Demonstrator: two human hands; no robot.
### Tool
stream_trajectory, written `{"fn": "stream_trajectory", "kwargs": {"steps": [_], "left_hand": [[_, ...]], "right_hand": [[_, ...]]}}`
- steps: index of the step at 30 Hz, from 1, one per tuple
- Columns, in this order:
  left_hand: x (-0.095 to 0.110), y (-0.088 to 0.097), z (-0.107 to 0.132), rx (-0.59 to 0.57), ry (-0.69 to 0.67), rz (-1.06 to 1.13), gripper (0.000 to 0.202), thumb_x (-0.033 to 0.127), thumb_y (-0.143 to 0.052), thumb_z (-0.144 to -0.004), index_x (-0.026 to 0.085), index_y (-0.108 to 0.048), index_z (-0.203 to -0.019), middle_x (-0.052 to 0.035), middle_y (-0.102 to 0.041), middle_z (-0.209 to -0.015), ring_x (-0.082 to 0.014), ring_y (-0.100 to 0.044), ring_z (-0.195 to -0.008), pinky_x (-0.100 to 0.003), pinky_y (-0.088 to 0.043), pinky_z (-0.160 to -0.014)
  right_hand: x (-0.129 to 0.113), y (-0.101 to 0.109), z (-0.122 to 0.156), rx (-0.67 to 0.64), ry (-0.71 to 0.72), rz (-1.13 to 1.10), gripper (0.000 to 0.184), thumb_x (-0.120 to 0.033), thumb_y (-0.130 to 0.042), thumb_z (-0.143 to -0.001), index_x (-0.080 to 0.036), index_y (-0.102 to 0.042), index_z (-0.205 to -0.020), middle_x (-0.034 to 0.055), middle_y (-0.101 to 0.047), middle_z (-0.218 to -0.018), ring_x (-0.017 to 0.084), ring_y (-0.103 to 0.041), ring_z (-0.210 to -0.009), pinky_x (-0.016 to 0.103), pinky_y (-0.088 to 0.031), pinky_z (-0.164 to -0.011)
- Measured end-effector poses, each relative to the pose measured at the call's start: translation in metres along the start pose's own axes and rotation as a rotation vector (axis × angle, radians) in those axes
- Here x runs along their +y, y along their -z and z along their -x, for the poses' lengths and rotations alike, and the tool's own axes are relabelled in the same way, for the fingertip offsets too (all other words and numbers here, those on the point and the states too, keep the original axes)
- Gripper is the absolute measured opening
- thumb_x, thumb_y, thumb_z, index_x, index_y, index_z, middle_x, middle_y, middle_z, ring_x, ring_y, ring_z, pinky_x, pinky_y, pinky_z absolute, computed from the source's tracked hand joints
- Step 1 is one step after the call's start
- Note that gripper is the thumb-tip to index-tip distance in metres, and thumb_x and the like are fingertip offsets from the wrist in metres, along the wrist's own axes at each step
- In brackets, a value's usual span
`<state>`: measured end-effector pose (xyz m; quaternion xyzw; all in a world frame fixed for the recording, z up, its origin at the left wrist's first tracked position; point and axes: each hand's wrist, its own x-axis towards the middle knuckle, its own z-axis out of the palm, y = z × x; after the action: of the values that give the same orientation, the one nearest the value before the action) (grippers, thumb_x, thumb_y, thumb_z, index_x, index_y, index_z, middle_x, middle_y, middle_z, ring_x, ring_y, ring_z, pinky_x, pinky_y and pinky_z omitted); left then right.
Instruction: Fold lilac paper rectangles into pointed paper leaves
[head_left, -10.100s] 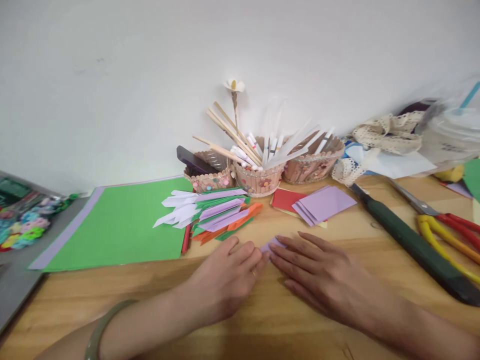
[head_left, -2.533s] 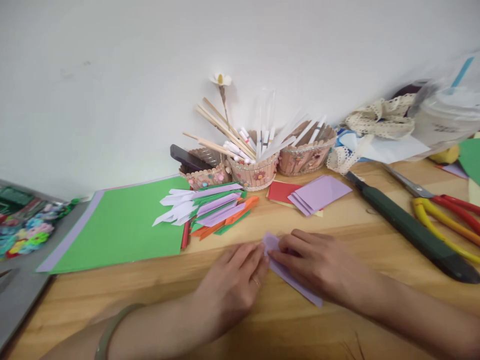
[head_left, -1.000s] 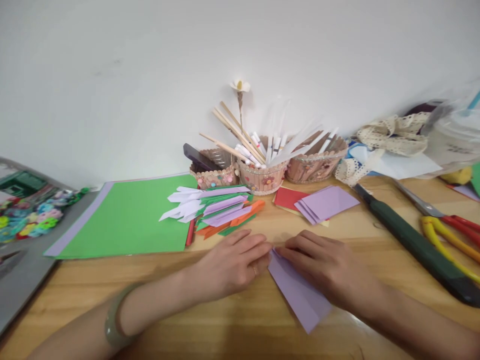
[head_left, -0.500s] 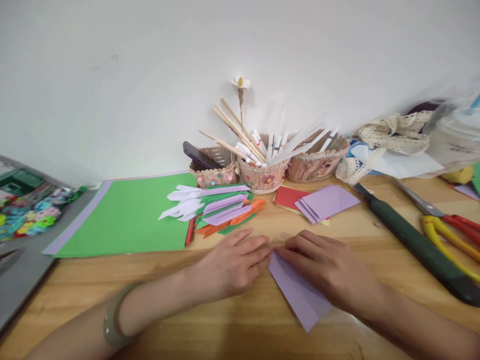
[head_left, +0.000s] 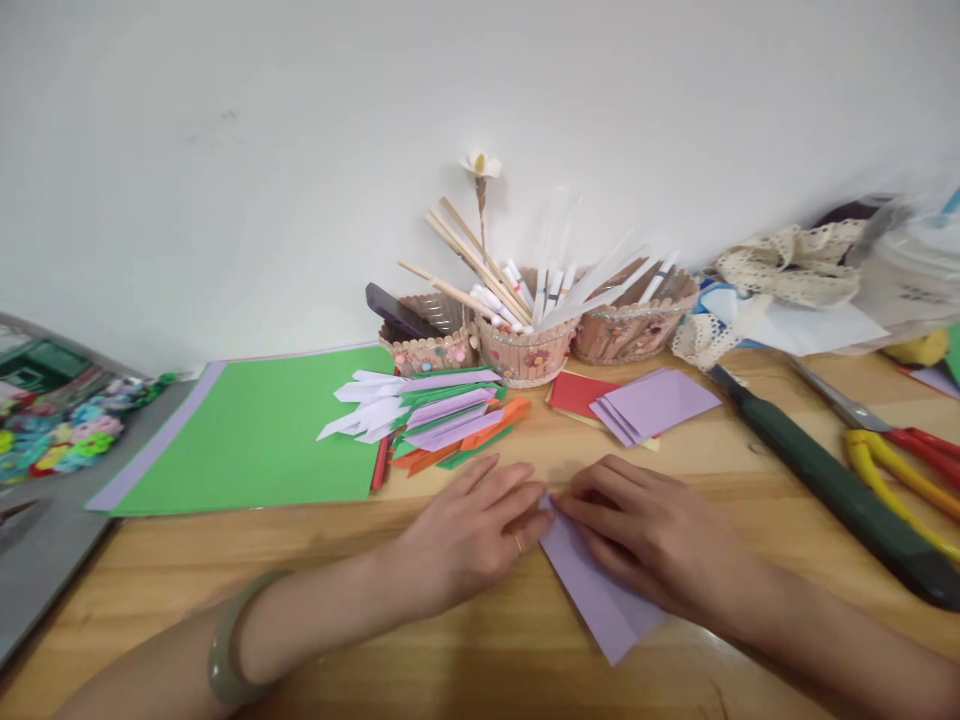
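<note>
A purple sheet of paper (head_left: pixel 596 590) lies slanted on the wooden table in front of me, its far end narrow and partly covered by fingers. My left hand (head_left: pixel 480 525), with a ring and a bangle on the wrist, has its fingertips at the far tip of this paper. Over the paper's right edge rests my right hand (head_left: pixel 645 530), thumb and fingers pinched at the same tip. Beyond the hands lie folded paper pieces (head_left: pixel 442 410) in white, purple, green and orange. A small stack of purple paper rectangles (head_left: pixel 660 405) overlaps red paper (head_left: pixel 581 395).
Green paper sheets (head_left: pixel 255 430) lie at left beside a grey board (head_left: pixel 45 560). Decorated baskets (head_left: pixel 525 355) with sticks and pens stand against the wall. At right are a dark green tool (head_left: pixel 832 490), scissors (head_left: pixel 862 410), yellow handles (head_left: pixel 870 465) and lace ribbon (head_left: pixel 795 265).
The fingers of both hands have shifted slightly at the paper's far tip, the left ones a little to the right. The paper stays almost in place.
</note>
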<state>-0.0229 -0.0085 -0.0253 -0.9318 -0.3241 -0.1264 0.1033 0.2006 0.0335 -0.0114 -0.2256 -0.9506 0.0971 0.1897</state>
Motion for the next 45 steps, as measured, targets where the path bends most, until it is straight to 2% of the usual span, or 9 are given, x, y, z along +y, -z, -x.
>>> {"fn": "stream_trajectory", "kwargs": {"steps": [4,9,14,20,25,33,37,41,45], "left_hand": [[0.002,-0.005,-0.003,0.089,0.12,-0.012,0.017,0.027,-0.048,-0.096,0.02,-0.062,-0.103,-0.0049,-0.061,-0.104,-0.0196,-0.051,-0.112,-0.036,-0.043,-0.098],[0.002,-0.004,-0.002,0.067,0.112,-0.035,0.015,0.023,-0.047,-0.096,0.02,-0.06,-0.104,-0.0031,-0.06,-0.096,-0.0182,-0.054,-0.103,-0.035,-0.044,-0.097],[0.008,-0.002,-0.003,0.112,0.046,0.008,0.017,0.018,-0.045,-0.097,0.014,-0.06,-0.104,-0.0045,-0.062,-0.098,-0.0173,-0.054,-0.101,-0.033,-0.043,-0.097],[0.01,-0.001,-0.005,0.071,0.09,0.034,0.022,0.022,-0.039,-0.1,0.016,-0.06,-0.1,-0.0045,-0.061,-0.099,-0.0159,-0.055,-0.098,-0.03,-0.048,-0.09],[0.008,-0.001,-0.001,0.041,0.067,-0.017,0.021,0.022,-0.041,-0.099,0.017,-0.061,-0.105,-0.0054,-0.062,-0.11,-0.0192,-0.053,-0.11,-0.034,-0.043,-0.097],[0.017,0.006,0.0,0.065,-0.059,-0.202,0.04,0.009,-0.025,-0.096,0.006,-0.062,-0.112,-0.0132,-0.065,-0.116,-0.023,-0.054,-0.115,-0.036,-0.036,-0.099],[0.017,0.006,-0.002,0.071,-0.05,-0.2,0.045,0.008,-0.02,-0.097,0.006,-0.062,-0.112,-0.013,-0.066,-0.115,-0.0235,-0.056,-0.114,-0.037,-0.037,-0.098],[0.015,0.003,0.0,0.073,-0.061,-0.18,0.037,0.009,-0.028,-0.095,0.006,-0.062,-0.112,-0.014,-0.065,-0.116,-0.0264,-0.054,-0.117,-0.04,-0.038,-0.098],[0.013,0.001,0.003,0.058,-0.069,-0.153,0.032,0.011,-0.034,-0.094,0.006,-0.061,-0.112,-0.0152,-0.064,-0.117,-0.0285,-0.052,-0.12,-0.042,-0.039,-0.098]], "right_hand": [[-0.003,0.003,0.0,-0.014,-0.051,-0.087,0.025,-0.013,-0.044,-0.087,-0.016,-0.067,-0.095,0.0079,-0.059,-0.083,0.018,-0.055,-0.077,0.03,-0.047,-0.066],[-0.008,0.005,0.0,-0.065,-0.105,-0.132,0.022,-0.013,-0.045,-0.085,-0.016,-0.066,-0.092,0.0073,-0.058,-0.083,0.018,-0.054,-0.075,0.03,-0.045,-0.064],[-0.01,0.006,0.001,-0.093,-0.144,-0.169,0.022,-0.013,-0.044,-0.086,-0.016,-0.065,-0.092,0.007,-0.056,-0.082,0.018,-0.055,-0.075,0.03,-0.045,-0.065],[-0.008,0.005,0.002,-0.109,-0.169,-0.193,0.025,-0.013,-0.041,-0.088,-0.016,-0.065,-0.095,0.0068,-0.056,-0.084,0.017,-0.055,-0.075,0.028,-0.044,-0.065],[-0.008,0.001,0.001,-0.112,-0.181,-0.123,0.026,-0.015,-0.043,-0.087,-0.016,-0.061,-0.107,0.0056,-0.055,-0.084,0.017,-0.055,-0.073,0.029,-0.044,-0.063],[-0.004,0.001,0.005,-0.128,-0.02,0.058,0.027,-0.014,-0.046,-0.085,-0.015,-0.059,-0.109,0.0062,-0.056,-0.085,0.021,-0.053,-0.077,0.034,-0.045,-0.066],[-0.005,0.012,0.004,-0.178,0.021,0.073,0.023,-0.014,-0.046,-0.085,-0.015,-0.06,-0.102,0.006,-0.058,-0.084,0.02,-0.054,-0.076,0.034,-0.045,-0.066],[-0.007,0.025,0.005,-0.244,0.012,0.041,0.02,-0.012,-0.045,-0.085,-0.017,-0.061,-0.097,0.0042,-0.058,-0.08,0.018,-0.054,-0.07,0.032,-0.042,-0.063],[-0.005,0.036,0.01,-0.356,-0.058,-0.058,0.016,-0.009,-0.048,-0.081,-0.02,-0.057,-0.076,0.0013,-0.056,-0.077,0.016,-0.054,-0.068,0.03,-0.038,-0.062]]}}
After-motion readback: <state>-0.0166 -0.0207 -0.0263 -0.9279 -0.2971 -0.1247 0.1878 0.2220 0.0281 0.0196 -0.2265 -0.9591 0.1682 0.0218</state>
